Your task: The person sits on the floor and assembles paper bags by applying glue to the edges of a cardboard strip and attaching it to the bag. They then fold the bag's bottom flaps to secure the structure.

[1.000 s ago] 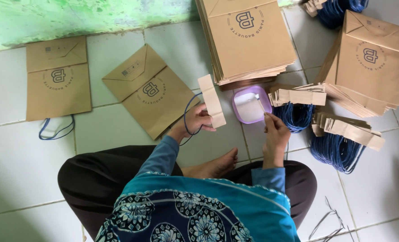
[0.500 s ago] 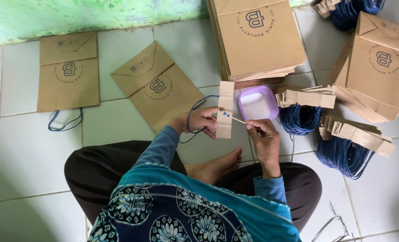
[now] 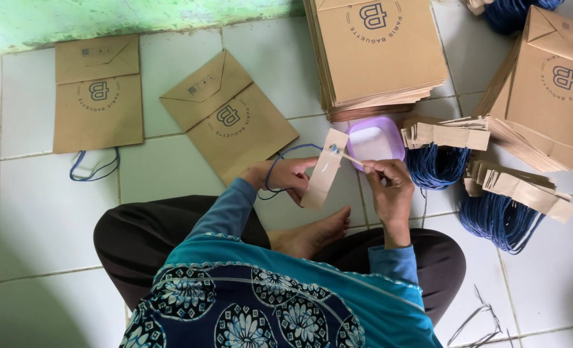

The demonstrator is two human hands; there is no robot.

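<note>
A narrow cardboard strip [image 3: 324, 169] and blue cord loop [image 3: 278, 169] are pinched in the closed left hand [image 3: 285, 177], tilted above the floor toward the right hand [image 3: 387, 187], so the thin stick [image 3: 349, 156] gripped there can be touched to its upper end beside the purple tub [image 3: 374, 142].

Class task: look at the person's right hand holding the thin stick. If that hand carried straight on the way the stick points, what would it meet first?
Probably the narrow brown paper strip held up by the left hand: the right hand aims its thin stick left at the strip's upper end, where the tip looks in contact already.
</note>
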